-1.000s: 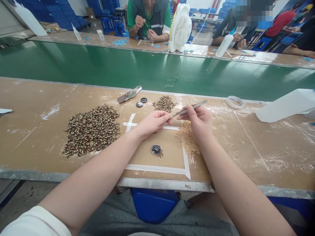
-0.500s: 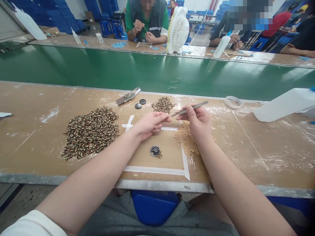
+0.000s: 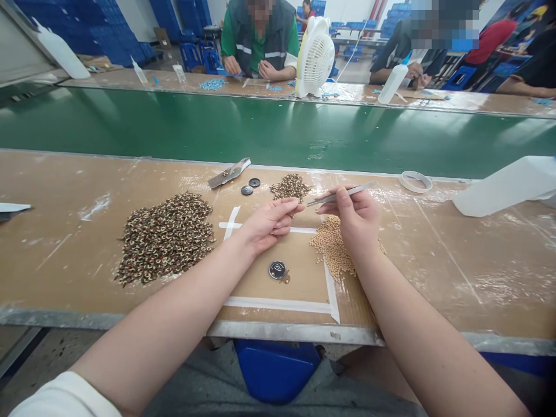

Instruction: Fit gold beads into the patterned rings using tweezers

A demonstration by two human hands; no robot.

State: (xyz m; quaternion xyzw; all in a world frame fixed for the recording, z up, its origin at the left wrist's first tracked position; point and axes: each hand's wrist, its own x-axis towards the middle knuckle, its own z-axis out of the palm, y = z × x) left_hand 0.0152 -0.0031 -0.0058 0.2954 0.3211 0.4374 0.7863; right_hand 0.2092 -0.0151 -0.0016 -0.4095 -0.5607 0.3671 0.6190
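My right hand (image 3: 359,217) is closed around metal tweezers (image 3: 347,193), whose tips point left, just short of my left fingertips. My left hand (image 3: 274,223) is closed in a pinch; whatever is between its fingertips is too small to make out. Beneath the hands, a small round black disc (image 3: 277,270) with light markings lies on the brown tabletop inside a white tape outline (image 3: 278,304). A heap of small tan beads (image 3: 332,249) spreads under my right hand. Just beyond my fingers sits a small pile of dark-and-cream pieces (image 3: 290,186).
A larger heap of the dark-and-cream pieces (image 3: 167,237) lies left. Two dark discs (image 3: 247,190) and a bent strip (image 3: 229,172) are farther back. A tape roll (image 3: 416,182) and white bottle (image 3: 499,188) lie right. Beyond the green belt (image 3: 195,124), people work near a fan (image 3: 315,58).
The view has shifted slightly. My hands keep nearly the same pose, with the tweezers still beside my left fingertips. Across the belt, the co-worker in green has lowered a raised hand to the table.
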